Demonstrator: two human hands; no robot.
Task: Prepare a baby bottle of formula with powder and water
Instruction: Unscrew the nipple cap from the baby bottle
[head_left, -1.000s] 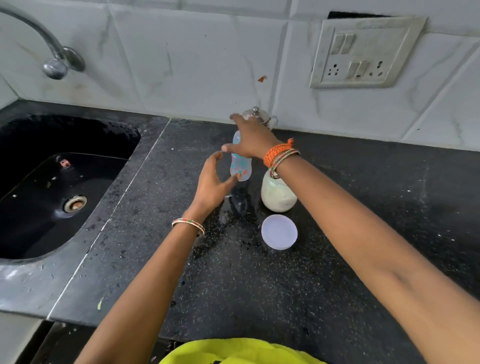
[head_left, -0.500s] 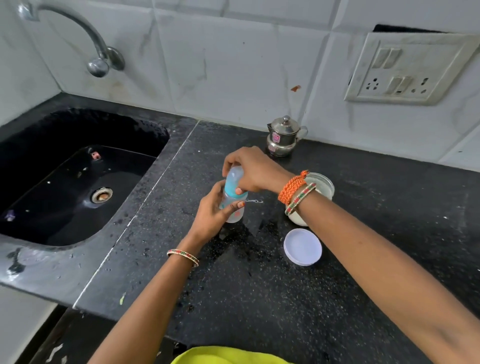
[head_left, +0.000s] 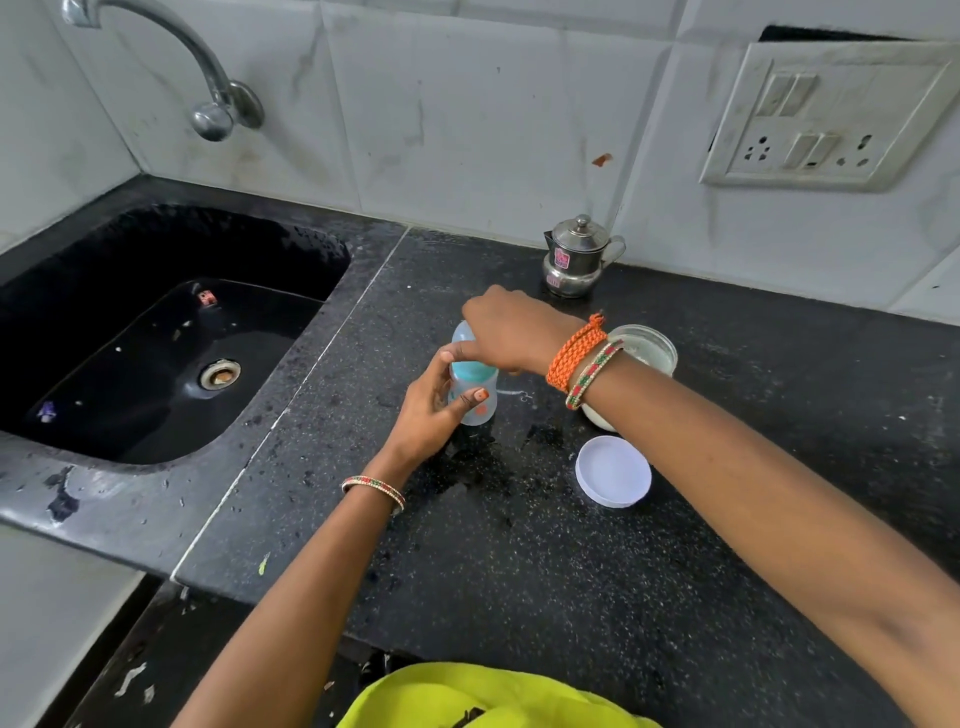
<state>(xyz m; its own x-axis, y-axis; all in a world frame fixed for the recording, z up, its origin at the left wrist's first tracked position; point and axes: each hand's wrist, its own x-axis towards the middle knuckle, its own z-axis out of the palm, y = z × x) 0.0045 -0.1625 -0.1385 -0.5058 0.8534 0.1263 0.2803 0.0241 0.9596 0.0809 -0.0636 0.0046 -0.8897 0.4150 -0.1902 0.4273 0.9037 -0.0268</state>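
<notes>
A clear baby bottle (head_left: 475, 400) with a blue collar and a clear cap stands upright on the black counter (head_left: 519, 545). My left hand (head_left: 431, 410) wraps around the bottle's body, thumb across the front. My right hand (head_left: 511, 327) grips the bottle's top from above. Behind my right wrist stands an open glass jar of white powder (head_left: 649, 351), partly hidden by the arm. Its white lid (head_left: 613, 470) lies flat on the counter in front of it.
A small steel pot with lid (head_left: 579, 257) stands by the tiled wall. A black sink (head_left: 156, 338) with a tap (head_left: 208, 88) lies to the left. A socket panel (head_left: 826, 114) is on the wall at right. Wet patches show around the bottle.
The bottle has come down from a lifted spot to stand on the counter nearer me. My left hand closed around its body, and my right hand stayed on its top.
</notes>
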